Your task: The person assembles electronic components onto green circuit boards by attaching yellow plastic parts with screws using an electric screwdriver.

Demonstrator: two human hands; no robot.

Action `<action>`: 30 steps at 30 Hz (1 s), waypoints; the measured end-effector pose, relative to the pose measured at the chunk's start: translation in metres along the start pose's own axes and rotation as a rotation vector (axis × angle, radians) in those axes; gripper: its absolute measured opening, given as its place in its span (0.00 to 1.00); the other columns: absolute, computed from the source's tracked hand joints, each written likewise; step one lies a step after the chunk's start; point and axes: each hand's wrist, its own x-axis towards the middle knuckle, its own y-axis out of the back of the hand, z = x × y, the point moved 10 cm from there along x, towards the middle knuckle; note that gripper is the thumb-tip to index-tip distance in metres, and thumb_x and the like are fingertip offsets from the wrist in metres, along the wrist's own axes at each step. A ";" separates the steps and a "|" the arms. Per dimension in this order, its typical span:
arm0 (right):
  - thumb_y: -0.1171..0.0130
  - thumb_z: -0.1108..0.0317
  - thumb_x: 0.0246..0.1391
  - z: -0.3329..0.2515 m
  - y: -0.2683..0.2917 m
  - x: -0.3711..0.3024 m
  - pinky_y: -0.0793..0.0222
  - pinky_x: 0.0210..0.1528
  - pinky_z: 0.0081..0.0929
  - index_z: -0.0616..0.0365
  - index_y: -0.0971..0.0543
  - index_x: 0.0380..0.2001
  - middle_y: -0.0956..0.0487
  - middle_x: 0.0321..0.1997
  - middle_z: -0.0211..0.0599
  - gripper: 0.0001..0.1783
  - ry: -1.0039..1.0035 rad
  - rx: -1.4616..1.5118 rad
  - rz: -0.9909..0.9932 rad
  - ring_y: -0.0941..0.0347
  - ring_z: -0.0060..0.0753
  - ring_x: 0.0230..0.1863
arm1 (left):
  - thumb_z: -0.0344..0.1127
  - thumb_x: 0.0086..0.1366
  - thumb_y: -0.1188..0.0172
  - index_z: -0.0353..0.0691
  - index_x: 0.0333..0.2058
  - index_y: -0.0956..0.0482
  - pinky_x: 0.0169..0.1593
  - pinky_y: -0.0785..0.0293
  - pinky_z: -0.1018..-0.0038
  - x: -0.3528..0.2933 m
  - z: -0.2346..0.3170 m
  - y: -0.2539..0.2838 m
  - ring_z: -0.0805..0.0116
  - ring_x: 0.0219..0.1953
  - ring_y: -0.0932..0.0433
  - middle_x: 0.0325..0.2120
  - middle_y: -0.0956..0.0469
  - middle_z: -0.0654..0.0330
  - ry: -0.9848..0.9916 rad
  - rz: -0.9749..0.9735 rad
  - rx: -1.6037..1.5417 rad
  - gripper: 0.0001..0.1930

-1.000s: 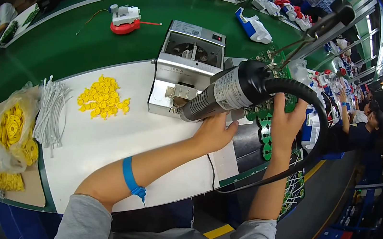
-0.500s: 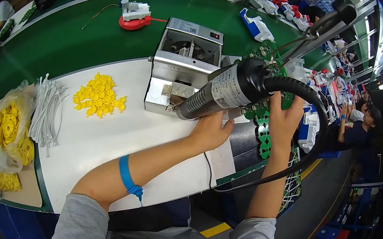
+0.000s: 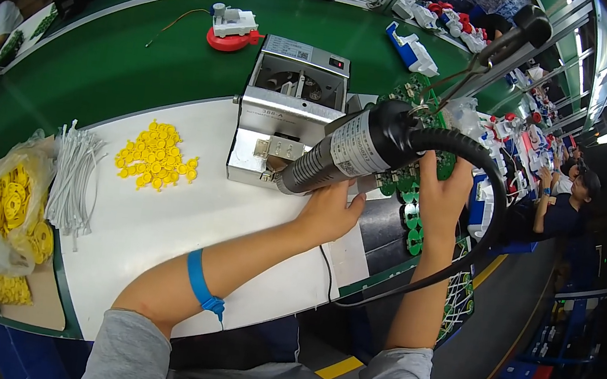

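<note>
A black and grey electric screwdriver hangs tilted in front of me, its lower end beside a silver screw feeder. Behind and below it is my left hand; its thumb shows, while the screwdriver covers most of the fingers, so any grip is hidden. To the right, my right hand reaches into several green circuit boards. Its thumb and a finger stand on either side of a green board, apparently gripping it. The screwdriver's thick black cable loops across in front of that hand.
Yellow plastic parts lie piled on the white sheet, left of the feeder. Beyond are white cable ties and a bag of yellow parts. A red and white assembly and a blue-white casing rest on the green belt.
The red and white assembly and the blue-white casing have shifted right along the belt. My right hand is slightly lower and further left in view; my left hand has barely moved.
</note>
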 end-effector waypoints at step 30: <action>0.45 0.67 0.67 0.165 0.062 -0.111 0.19 0.46 0.30 0.66 0.27 0.53 0.19 0.47 0.40 0.16 -0.845 1.210 0.355 0.19 0.31 0.44 | 0.27 0.55 0.38 0.35 0.46 0.19 0.54 0.25 0.62 0.009 0.092 -0.042 0.53 0.55 0.26 0.52 0.21 0.59 -0.679 0.022 0.880 0.18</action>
